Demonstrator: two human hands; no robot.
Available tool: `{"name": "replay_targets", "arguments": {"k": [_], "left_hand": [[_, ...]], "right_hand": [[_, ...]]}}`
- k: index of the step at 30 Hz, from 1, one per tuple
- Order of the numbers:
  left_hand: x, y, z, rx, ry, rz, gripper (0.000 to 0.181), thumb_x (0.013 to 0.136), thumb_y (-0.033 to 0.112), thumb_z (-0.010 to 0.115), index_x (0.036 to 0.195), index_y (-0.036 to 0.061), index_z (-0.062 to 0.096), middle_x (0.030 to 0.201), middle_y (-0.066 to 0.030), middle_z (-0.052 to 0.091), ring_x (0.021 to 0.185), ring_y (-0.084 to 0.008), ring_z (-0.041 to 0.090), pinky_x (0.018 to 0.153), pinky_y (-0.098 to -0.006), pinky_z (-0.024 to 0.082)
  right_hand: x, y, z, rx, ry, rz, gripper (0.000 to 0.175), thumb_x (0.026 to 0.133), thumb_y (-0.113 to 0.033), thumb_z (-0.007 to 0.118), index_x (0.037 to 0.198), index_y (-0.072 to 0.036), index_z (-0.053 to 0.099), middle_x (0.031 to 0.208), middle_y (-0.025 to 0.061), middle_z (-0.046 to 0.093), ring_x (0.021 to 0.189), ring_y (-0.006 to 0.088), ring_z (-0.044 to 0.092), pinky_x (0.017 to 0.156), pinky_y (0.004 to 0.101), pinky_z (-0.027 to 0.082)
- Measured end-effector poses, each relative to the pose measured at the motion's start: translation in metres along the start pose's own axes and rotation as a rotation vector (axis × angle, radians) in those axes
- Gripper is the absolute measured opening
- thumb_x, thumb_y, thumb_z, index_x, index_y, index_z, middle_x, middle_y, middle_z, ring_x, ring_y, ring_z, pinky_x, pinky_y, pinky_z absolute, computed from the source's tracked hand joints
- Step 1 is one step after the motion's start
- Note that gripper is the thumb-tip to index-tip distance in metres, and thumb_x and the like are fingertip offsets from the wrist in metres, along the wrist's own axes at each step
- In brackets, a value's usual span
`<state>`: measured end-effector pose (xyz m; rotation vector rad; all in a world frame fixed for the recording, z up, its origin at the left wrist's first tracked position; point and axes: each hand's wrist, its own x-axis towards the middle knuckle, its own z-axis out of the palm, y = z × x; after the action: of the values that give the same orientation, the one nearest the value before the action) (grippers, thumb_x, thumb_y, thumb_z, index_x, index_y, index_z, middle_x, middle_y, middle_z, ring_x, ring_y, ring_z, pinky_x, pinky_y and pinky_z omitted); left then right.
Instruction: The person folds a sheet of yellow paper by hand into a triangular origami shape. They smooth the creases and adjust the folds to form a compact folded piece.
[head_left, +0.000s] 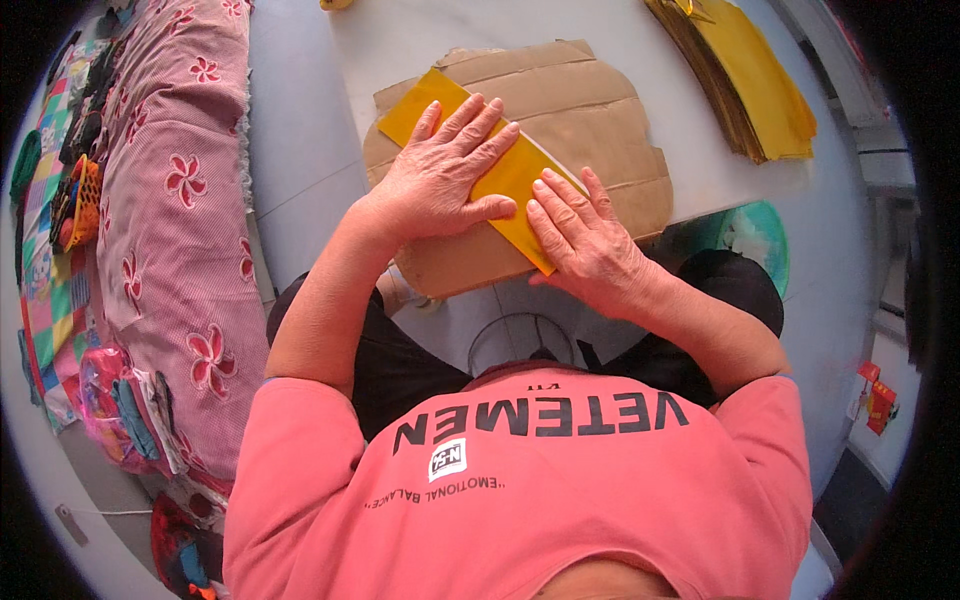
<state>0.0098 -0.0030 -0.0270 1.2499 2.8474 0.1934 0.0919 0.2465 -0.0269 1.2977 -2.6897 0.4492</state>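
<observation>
A folded sheet of yellow paper (431, 101), apparently with a white edge showing along one long side, lies slantwise on a worn piece of brown cardboard (592, 127). My left hand (446, 165) rests palm down across its upper part, fingers spread and thumb pointing right. Flat on the lower right end is my right hand (585, 232), its fingertips on the paper and its thumb near the corner. Neither hand is closed around anything. The cardboard sits at the near edge of a white tabletop (697, 172) and juts out past it.
At the table's far right stands a stack of yellow sheets (750, 82). Below it, beside my right knee, is a green basin (772, 240). Pink flowered fabric (172, 247) covers a long surface on my left, with an orange basket (84, 202) beyond it.
</observation>
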Motion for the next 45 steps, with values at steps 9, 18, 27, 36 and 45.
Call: {"name": "replay_targets", "arguments": {"k": [9,18,27,36,45], "left_hand": [[-0.004,0.016,0.004,-0.06,0.193,0.001,0.078,0.088,0.057,0.062,0.146,0.0077,0.044,0.154,-0.0212,0.035,0.147,-0.0367,0.028,0.12,-0.0505,0.021],[-0.014,0.04,-0.004,-0.128,0.359,0.234,0.022,0.074,0.015,0.071,0.091,0.003,0.065,0.099,-0.0116,0.062,0.097,-0.0279,0.063,0.083,-0.036,0.056],[-0.018,0.05,-0.01,-0.131,0.343,0.2,0.033,0.074,0.018,0.07,0.101,-0.0011,0.067,0.105,-0.0148,0.068,0.101,-0.0315,0.064,0.086,-0.0396,0.056],[-0.022,0.052,0.008,-0.044,0.371,0.189,0.039,0.077,0.015,0.065,0.112,-0.0025,0.068,0.117,-0.0163,0.067,0.111,-0.0314,0.062,0.094,-0.0416,0.053],[-0.017,0.058,0.01,0.014,0.38,0.161,0.04,0.076,0.015,0.066,0.113,-0.0021,0.067,0.122,-0.0183,0.064,0.112,-0.0324,0.061,0.095,-0.042,0.052]], "right_hand": [[-0.007,0.002,-0.002,-0.08,0.014,-0.099,0.051,0.084,-0.021,0.072,0.124,0.008,0.059,0.132,0.0268,0.058,0.132,0.0398,0.051,0.114,0.0557,0.034],[-0.007,0.001,-0.006,-0.014,0.034,-0.069,0.038,0.085,-0.011,0.067,0.119,0.006,0.062,0.128,0.0251,0.061,0.128,0.0386,0.055,0.109,0.0509,0.043],[-0.005,0.005,-0.003,0.097,0.177,0.051,0.05,0.076,-0.01,0.077,0.119,0.008,0.06,0.132,0.0263,0.057,0.13,0.0423,0.052,0.11,0.0515,0.042],[-0.01,0.005,-0.008,0.021,0.203,-0.051,0.039,0.083,-0.007,0.065,0.118,0.007,0.062,0.133,0.0253,0.057,0.134,0.0417,0.049,0.113,0.0544,0.038],[-0.004,0.005,-0.004,0.06,0.256,-0.175,0.03,0.081,-0.007,0.064,0.106,0.009,0.065,0.121,0.0238,0.063,0.125,0.0409,0.057,0.109,0.0551,0.043]]}}
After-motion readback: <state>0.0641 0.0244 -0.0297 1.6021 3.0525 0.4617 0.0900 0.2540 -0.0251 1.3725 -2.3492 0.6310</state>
